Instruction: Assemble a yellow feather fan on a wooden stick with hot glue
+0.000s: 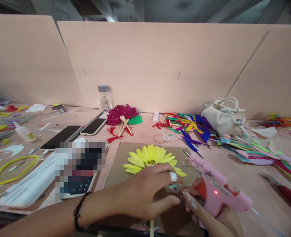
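My right hand (219, 214) is wrapped round a pink hot glue gun (221, 191) with a red light lit and an orange trigger. Its nozzle points up and to the left, and a clear glue stick trails from the back. My left hand (145, 189), one finger wrapped in white, reaches over the lower part of a yellow feather fan (150, 155), its thumb and fingers apart. The fan lies on a brown board (118, 154); a pale stick (152, 228) shows below my left hand. Between the hands a small bluish piece (173, 187) is partly hidden.
Behind stand a magenta feather fan (123, 113), a water bottle (104, 100), colourful feathers (192, 123) and a white handbag (222, 118). Red-handled pliers (287, 194) lie at right. Phones (61, 136), a white case (32, 184) and a glue bottle (24, 132) are left. Tall pink panels (147, 65) close the back.
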`<act>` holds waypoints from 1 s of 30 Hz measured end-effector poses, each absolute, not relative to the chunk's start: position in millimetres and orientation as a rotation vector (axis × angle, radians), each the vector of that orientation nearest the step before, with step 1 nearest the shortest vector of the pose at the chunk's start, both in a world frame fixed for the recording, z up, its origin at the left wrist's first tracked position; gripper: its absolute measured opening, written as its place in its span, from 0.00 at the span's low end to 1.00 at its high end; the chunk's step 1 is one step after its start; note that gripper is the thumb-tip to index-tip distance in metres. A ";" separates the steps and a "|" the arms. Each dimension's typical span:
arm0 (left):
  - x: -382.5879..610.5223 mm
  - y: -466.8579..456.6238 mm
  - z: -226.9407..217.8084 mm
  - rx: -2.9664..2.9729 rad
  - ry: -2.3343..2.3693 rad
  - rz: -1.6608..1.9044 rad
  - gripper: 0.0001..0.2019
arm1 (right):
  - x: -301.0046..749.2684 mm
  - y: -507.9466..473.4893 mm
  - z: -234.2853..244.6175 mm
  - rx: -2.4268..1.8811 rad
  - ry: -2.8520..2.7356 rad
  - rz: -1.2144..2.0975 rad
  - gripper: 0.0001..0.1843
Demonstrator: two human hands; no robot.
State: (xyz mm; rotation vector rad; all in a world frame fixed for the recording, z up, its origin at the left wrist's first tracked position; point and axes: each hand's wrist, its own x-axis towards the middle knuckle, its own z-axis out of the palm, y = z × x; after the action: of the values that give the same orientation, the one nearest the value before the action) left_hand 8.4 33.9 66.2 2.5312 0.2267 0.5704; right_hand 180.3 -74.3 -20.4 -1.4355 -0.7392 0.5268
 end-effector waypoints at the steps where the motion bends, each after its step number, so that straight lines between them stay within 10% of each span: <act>1: 7.0 32.6 70.2 2.565 0.260 0.497 0.12 | 178.5 -74.3 -18.9 -1.428 -0.722 0.592 0.25; 30: 9.9 37.1 72.7 3.114 0.015 0.592 0.14 | 197.3 -81.7 -34.0 -1.480 -0.841 0.796 0.20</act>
State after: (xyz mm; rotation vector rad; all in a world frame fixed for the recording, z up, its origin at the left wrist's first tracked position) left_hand 9.9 37.1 72.7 3.1139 0.0146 0.5924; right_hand 197.3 -81.7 -34.0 -1.4800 -0.8407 0.7957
